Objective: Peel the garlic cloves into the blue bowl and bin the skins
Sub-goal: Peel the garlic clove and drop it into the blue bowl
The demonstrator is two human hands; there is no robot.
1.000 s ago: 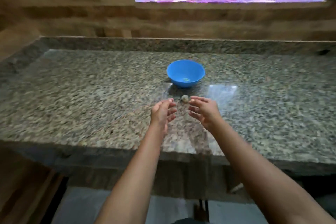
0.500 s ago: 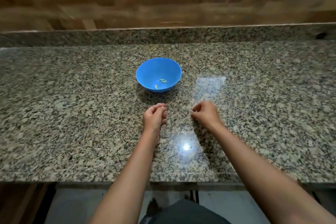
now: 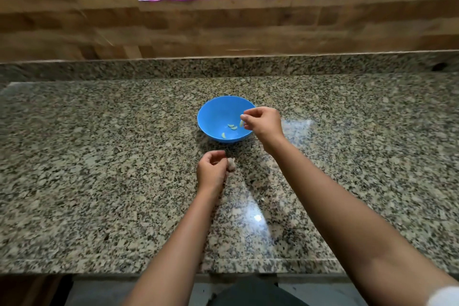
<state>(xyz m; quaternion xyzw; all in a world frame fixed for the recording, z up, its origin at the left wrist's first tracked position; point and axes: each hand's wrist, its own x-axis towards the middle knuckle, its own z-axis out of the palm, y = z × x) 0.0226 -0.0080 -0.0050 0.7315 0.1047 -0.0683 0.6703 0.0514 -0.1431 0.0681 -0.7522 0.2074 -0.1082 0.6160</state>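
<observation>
right hand [image 3: 263, 123] sits over the right rim of the blue bowl [image 3: 211, 117]. thumb and forefinger are narrowed to a pinch on a pale peeled clove [image 3: 241, 123], other fingers loosely curled. the clove hangs inside the rim line, above the bowl floor, not yet let go. a few cloves in the bowl [image 3: 232, 126] lie low down, right of centre.

left hand [image 3: 211, 171] is nearer the body, just in front of the bowl, low over the granite counter [image 3: 99, 156]. its fingers are curled round a pale garlic piece [image 3: 231, 164] that sticks out on the thumb side. can't tell if that is skin, unpeeled clove or both.

step in hand, as i read it: drop the peeled clove.
- hold the pinch until the clove is clearly inside the rim.
- lower it a little so it doesn't bounce off the wall.
- then just part thumb and finger, no flick.
- the bowl looks light and nothing steadies it, so don't knock the rim with the knuckles.
- check that no skin scrap rides in stuck to the clove or fingertips.
- the left hand is best left gripping, so loose skin doesn't scatter on the speckled stone, where pale flakes would be hard to spot.

bin not in view, skins not yet binned. task looks partway.
</observation>
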